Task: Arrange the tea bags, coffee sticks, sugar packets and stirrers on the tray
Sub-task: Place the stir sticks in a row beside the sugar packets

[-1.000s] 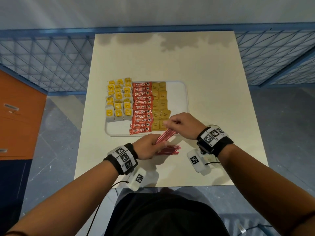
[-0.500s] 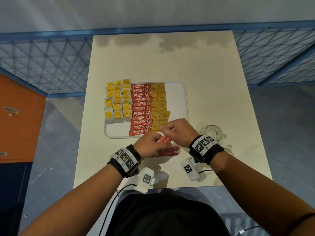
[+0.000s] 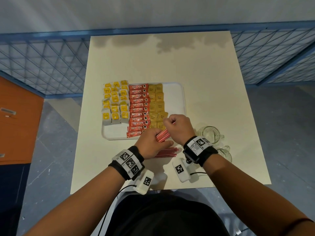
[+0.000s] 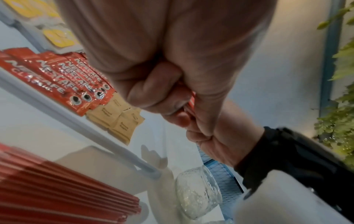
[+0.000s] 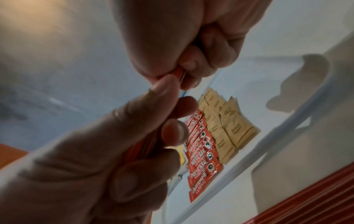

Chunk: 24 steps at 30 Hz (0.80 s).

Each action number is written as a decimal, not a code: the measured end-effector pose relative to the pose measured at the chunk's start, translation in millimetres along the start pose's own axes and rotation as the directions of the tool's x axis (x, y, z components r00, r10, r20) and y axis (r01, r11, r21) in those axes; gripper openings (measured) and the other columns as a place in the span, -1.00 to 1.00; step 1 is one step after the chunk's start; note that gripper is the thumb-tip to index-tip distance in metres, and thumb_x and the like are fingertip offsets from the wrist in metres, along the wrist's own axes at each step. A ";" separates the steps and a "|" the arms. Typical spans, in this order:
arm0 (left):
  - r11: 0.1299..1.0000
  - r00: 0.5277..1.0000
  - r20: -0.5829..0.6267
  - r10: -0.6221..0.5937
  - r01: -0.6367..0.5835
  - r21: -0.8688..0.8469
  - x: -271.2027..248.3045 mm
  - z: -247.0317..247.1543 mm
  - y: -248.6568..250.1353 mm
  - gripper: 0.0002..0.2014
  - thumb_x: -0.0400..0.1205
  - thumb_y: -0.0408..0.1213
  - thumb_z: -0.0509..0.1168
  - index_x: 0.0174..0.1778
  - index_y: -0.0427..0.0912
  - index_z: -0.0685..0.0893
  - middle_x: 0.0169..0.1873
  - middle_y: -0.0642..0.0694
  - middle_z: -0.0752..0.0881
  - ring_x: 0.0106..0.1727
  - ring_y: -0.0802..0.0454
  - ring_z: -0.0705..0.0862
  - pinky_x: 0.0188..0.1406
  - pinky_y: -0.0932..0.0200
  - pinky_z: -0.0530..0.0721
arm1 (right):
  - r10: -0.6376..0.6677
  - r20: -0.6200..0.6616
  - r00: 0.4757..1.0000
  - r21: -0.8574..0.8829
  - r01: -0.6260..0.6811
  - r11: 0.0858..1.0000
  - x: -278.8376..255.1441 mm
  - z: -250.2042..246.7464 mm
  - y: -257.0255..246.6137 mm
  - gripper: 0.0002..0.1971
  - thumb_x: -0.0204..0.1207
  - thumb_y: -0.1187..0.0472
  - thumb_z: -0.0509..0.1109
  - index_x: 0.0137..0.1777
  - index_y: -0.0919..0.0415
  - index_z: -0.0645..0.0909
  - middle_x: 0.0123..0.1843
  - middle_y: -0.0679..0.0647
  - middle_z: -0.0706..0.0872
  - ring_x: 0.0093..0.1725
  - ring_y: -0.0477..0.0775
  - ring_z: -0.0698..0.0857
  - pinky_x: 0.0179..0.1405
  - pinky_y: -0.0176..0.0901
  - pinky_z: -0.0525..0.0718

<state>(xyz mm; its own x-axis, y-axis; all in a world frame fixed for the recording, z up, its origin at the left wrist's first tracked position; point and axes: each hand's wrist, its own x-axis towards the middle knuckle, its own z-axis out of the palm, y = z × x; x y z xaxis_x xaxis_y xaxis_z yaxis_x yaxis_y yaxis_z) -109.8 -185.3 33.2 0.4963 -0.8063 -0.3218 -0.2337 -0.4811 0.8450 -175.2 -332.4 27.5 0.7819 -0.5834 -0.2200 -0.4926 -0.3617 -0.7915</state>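
A white tray [image 3: 177, 99] on the table holds yellow tea bags [image 3: 115, 104], red coffee sticks [image 3: 139, 109] and brown sugar packets [image 3: 156, 106] in columns. Both hands hold one bunch of red stirrers [image 3: 162, 135] just above the tray's near right corner. My left hand [image 3: 151, 144] grips the bunch's near end; in the left wrist view its fingers [image 4: 153, 97] curl round the red stirrers [image 4: 191, 100]. My right hand [image 3: 177, 127] pinches the far end, shown by the right wrist view with the stirrers [image 5: 179, 74] between thumb and finger. More stirrers [image 3: 167, 152] lie on the table.
Two clear glass mugs [image 3: 210, 134] [image 3: 225, 153] stand on the table right of my right wrist. The tray's right strip beside the sugar packets is bare white. A blue mesh fence surrounds the table; an orange cabinet [image 3: 17, 120] stands at the left.
Both hands with the stirrer bunch have drawn slightly closer together and stayed near the tray's corner. The head view shifted, bringing the glass mugs into sight.
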 end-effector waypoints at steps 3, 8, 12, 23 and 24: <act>0.999 0.999 0.029 0.036 -0.037 0.033 -0.5 1.1 -1.5 -0.63 0.68 -0.09 0.43 -0.42 -0.05 0.54 -0.60 0.09 0.48 -0.60 0.20 0.39 -0.53 0.29 0.29 | -0.009 0.022 1.000 0.010 0.008 1.000 3.4 -3.5 -2.8 -0.51 0.67 0.06 0.40 -0.44 0.35 0.50 -0.52 0.12 0.49 -0.49 -0.01 0.42 -0.39 -0.08 0.48; 0.983 0.986 0.140 -0.089 0.109 -0.150 -1.7 -1.0 2.8 -0.62 0.77 -0.09 0.31 -0.37 -0.11 0.50 -0.63 -0.01 0.53 -0.63 0.06 0.47 -0.57 0.18 0.43 | -0.082 0.063 0.995 0.140 0.072 0.987 8.9 -11.9 -3.1 -0.53 0.72 -0.09 0.37 -0.33 0.22 0.66 -0.46 0.03 0.64 -0.44 0.08 0.63 -0.35 -0.05 0.62; 0.921 0.969 0.185 -0.161 0.215 -0.325 -2.1 -2.4 3.2 -0.61 0.77 -0.07 0.30 -0.38 -0.08 0.48 -0.65 0.03 0.51 -0.64 0.05 0.46 -0.56 0.17 0.40 | -0.141 0.120 0.983 0.096 0.130 0.987 8.0 -12.6 -4.6 -0.50 0.82 -0.02 0.22 -0.29 0.20 0.73 -0.52 -0.18 0.64 -0.50 -0.20 0.59 -0.34 -0.17 0.54; 0.859 0.971 0.128 -0.203 0.239 -0.452 10.9 -3.5 -0.5 -0.73 0.81 -0.11 0.23 0.02 -0.30 0.54 -0.56 0.04 0.47 -0.62 0.05 0.46 -0.55 0.18 0.45 | 0.104 0.226 0.969 0.366 -0.183 0.912 17.8 -17.1 -2.3 -0.64 0.72 -0.18 0.34 0.23 0.09 0.69 -0.28 -0.04 0.63 -0.54 -0.19 0.47 -0.49 -0.26 0.42; 0.848 0.970 0.123 -0.209 0.243 -0.470 14.3 -4.2 -1.6 -0.75 0.80 -0.13 0.24 0.04 -0.29 0.54 -0.55 0.03 0.47 -0.61 0.05 0.46 -0.55 0.18 0.45 | 0.120 0.265 0.957 0.364 -0.214 0.907 20.1 -19.2 -1.4 -0.64 0.70 -0.20 0.35 0.09 0.09 0.74 -0.30 0.00 0.59 -0.54 -0.13 0.42 -0.51 -0.21 0.38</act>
<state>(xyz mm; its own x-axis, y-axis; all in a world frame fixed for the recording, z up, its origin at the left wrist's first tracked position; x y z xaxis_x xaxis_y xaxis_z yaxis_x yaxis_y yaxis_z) -98.8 -194.6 29.0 0.4276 -0.7237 -0.5416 0.3156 -0.4419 0.8397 -166.1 -357.6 35.1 0.7903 -0.4091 -0.4561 -0.4749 0.0614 -0.8779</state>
